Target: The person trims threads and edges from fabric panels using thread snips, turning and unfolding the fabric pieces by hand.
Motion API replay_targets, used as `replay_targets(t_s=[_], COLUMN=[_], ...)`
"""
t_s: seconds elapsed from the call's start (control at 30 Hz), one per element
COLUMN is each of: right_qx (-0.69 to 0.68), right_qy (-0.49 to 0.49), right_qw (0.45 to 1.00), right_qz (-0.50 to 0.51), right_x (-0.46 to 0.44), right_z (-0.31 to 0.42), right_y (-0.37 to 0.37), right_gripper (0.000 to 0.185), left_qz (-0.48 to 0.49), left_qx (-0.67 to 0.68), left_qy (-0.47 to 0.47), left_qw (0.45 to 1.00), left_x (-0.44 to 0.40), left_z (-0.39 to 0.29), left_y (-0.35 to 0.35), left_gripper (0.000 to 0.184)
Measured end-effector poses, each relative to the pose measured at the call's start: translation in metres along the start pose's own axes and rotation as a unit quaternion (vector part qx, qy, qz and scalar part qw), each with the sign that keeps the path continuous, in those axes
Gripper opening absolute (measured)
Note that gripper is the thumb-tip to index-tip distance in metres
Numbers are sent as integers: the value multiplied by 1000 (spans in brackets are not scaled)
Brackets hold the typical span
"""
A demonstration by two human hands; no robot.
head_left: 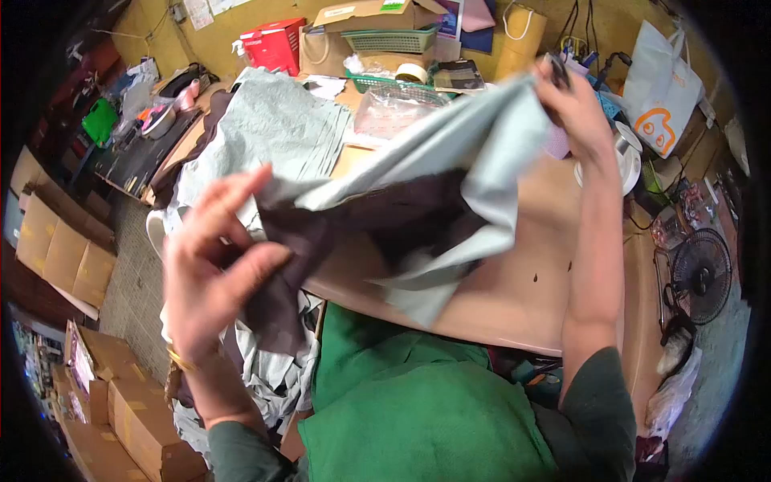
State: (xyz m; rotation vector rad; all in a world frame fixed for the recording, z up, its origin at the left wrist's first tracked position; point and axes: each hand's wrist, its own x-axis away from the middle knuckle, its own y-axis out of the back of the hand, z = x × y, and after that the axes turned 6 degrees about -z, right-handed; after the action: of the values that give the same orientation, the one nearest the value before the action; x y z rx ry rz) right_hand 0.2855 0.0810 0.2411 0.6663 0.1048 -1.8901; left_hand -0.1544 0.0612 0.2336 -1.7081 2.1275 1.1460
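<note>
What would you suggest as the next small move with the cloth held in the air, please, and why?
Probably lower the cloth onto the tabletop and smooth it flat: it hangs folded, one end raised in the right hand, while the left hand is by its other end, grip unclear, and the tabletop extends beneath it.

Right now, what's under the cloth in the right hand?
Tan tabletop shows below and right of the cloth, with a small dark speck on it. The stretch directly behind the cloth is covered; can't tell what lies there.
</note>
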Motion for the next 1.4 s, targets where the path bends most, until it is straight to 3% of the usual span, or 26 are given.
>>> replay_targets(t_s=[0.07,0.13,0.2,0.3,0.37,0.43,0.5,0.63,0.67,0.73,0.77,0.87,0.9,1.0,1.07,1.1,1.13,1.2,1.23,1.27,1.3,1.37,1.4], right_qx=[108,180,166,170,122,57,48,24,-10,-63,-70,-75,-73,-97,-120,-163,-204,-168,-130,-129,-73,29,27], right_qy=[137,208,233,226,238,171,77,-122,-173,-201,-230,-249,-246,-231,-230,-215,-198,-181,-164,-127,-110,-72,-97], right_qw=[982,957,951,952,955,975,989,985,979,974,970,966,966,968,966,963,958,967,974,978,987,991,990], right_qz=[-67,-93,-121,-113,-130,-131,-113,-116,-106,-85,-44,0,3,-13,-19,-22,-25,-57,-88,-101,-90,-113,-99], right_x=[-52,-80,-89,-72,-49,-22,14,86,106,134,144,162,166,168,167,166,164,165,166,165,162,164,164], right_z=[7,1,-2,-7,-22,-50,-66,-108,-109,-109,-107,-100,-100,-97,-89,-85,-81,-77,-74,-69,-70,-75,-77], right_y=[-49,-89,-128,-134,-126,-112,-93,-55,-48,-38,-38,-48,-51,-51,-54,-57,-60,-64,-66,-71,-72,-78,-75], right_gripper=[18,19,23,23,21,22,25,23,22,22,21,23,25,25,25,26,27,28,30,32,34,31,30], left_qz=[-32,-57,-100,-99,-45,163,237,183,181,288,289,168,209,188,226,120,94,19,11,44,150,105,67], left_qx=[44,60,-96,-398,-327,-181,-197,-186,-182,-130,-127,-104,-130,-170,55,246,397,678,742,768,817,834,810], left_qy=[26,29,100,-13,-58,-111,-73,-115,-116,43,42,-104,-110,-130,112,136,181,249,265,244,126,82,137], left_qw=[998,996,985,912,942,964,949,959,959,948,948,975,963,959,966,952,895,691,616,591,543,535,567], left_x=[20,28,32,51,63,71,99,103,92,71,67,64,66,66,40,33,15,-21,-34,-36,-31,-11,6], left_z=[9,24,43,91,91,90,97,152,151,148,142,128,126,142,130,166,153,128,110,111,158,238,249], left_y=[-23,-36,-40,-46,-64,-97,-146,-212,-217,-227,-230,-242,-244,-260,-251,-274,-251,-203,-182,-165,-158,-140,-120], left_gripper=[63,64,63,58,65,85,97,44,44,37,37,48,45,37,27,24,26,40,45,50,54,56,56])
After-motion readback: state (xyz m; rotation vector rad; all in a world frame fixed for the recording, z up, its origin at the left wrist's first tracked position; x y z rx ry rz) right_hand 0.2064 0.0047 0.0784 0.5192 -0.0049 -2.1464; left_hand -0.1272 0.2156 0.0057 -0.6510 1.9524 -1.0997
